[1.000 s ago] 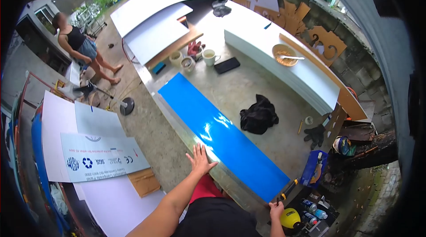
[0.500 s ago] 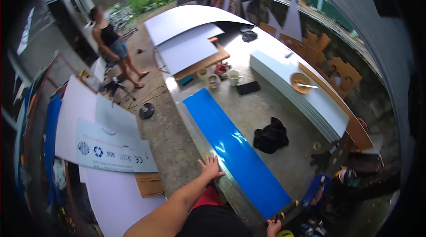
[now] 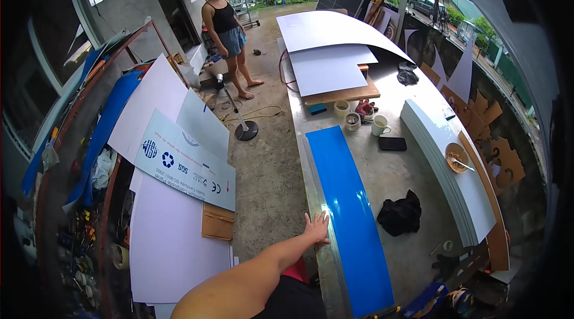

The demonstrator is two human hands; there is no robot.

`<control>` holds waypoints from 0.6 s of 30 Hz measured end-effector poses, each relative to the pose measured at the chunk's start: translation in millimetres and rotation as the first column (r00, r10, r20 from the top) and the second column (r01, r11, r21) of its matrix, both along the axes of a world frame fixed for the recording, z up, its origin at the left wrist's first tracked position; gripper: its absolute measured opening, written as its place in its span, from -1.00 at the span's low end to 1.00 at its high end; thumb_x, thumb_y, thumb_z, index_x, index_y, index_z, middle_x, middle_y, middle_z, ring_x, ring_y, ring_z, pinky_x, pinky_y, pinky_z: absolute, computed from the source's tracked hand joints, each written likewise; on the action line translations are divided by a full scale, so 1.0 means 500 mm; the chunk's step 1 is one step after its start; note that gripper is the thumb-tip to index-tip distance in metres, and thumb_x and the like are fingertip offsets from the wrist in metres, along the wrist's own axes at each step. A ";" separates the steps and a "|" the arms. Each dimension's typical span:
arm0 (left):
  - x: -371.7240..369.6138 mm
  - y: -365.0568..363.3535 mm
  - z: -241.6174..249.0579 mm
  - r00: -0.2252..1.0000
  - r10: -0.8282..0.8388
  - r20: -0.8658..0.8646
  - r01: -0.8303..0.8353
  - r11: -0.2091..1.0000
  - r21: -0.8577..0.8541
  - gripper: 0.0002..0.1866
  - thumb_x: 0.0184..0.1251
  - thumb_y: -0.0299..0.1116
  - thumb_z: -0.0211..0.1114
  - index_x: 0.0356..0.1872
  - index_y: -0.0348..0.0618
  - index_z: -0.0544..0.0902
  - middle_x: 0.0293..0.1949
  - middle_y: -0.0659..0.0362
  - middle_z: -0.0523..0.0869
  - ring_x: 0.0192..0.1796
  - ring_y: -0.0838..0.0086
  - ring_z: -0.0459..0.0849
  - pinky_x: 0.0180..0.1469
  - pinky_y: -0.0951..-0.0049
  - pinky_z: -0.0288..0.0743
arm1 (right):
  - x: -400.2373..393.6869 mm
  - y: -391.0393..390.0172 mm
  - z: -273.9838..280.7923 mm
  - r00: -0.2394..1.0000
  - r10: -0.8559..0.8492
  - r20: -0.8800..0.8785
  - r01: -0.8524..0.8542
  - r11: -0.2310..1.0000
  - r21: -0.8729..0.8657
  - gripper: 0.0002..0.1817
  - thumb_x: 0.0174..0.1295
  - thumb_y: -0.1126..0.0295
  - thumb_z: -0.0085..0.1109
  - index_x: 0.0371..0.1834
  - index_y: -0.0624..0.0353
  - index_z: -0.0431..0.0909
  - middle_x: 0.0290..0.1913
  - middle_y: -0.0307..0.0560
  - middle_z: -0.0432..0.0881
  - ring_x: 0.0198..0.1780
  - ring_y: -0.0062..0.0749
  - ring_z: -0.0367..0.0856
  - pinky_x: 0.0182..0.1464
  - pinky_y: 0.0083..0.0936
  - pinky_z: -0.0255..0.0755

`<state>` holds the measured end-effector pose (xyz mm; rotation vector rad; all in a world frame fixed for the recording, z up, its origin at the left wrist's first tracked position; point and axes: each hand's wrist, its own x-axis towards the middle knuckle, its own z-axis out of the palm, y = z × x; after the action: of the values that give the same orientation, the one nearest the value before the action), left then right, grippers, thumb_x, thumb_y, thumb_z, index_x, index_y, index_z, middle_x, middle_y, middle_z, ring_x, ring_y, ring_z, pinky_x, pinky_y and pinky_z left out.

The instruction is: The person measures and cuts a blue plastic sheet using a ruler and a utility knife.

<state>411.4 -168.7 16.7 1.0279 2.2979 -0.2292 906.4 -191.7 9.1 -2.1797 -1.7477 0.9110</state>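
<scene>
My left hand lies with spread fingers on the near-left long edge of a blue panel. It presses on a long metallic-looking strip with ruler-like marks that runs along this edge. The panel rests flat on a grey table. My right hand is out of view; only a bit of a dark and yellow tool shows at the bottom edge, near the panel's corner. To the right of the panel sits a crumpled black cloth.
A phone, a mug and tape rolls stand beyond the panel. On stacked white panels rests a bowl. Printed sheets lean at left. Another person stands beyond a stand fan.
The view has swung left, so things appear further right. My right hand, seen earlier with the yellow-and-black tool, has dropped out of view. My left hand stays on the strip.
</scene>
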 end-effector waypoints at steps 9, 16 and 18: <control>0.000 0.000 0.000 1.000 0.012 0.013 -0.012 1.000 0.019 0.41 0.05 0.39 0.57 0.76 -0.08 -0.07 0.79 0.06 -0.21 0.77 -0.05 -0.15 0.57 -0.67 -0.32 | -0.006 0.008 0.007 0.999 -0.050 0.005 0.050 0.997 -0.059 -0.45 0.07 0.41 0.66 0.15 0.33 0.71 0.03 0.09 0.81 -0.07 -0.11 0.72 0.09 -0.21 0.59; -0.002 -0.002 -0.001 1.000 0.008 0.021 -0.008 1.000 0.022 0.40 0.05 0.37 0.58 0.75 -0.09 -0.04 0.79 0.06 -0.20 0.77 -0.06 -0.13 0.57 -0.68 -0.31 | 0.014 0.003 -0.027 0.999 -0.033 0.041 0.034 0.999 -0.023 -0.55 0.11 0.29 0.63 0.04 0.25 0.78 -0.13 0.17 0.83 -0.14 0.01 0.75 0.05 -0.16 0.60; -0.003 -0.003 -0.003 1.000 -0.003 0.010 0.003 1.000 0.030 0.40 0.05 0.37 0.58 0.75 -0.09 -0.05 0.79 0.05 -0.20 0.77 -0.06 -0.12 0.56 -0.70 -0.29 | 0.015 0.003 -0.023 0.998 -0.029 0.050 0.030 0.999 -0.028 -0.55 0.12 0.24 0.62 0.02 0.25 0.78 -0.16 0.18 0.83 -0.15 0.04 0.76 0.04 -0.14 0.60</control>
<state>410.0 -170.1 15.1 1.0450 2.2973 -0.1904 913.8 -190.1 -2.3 -2.2581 -1.7300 0.8883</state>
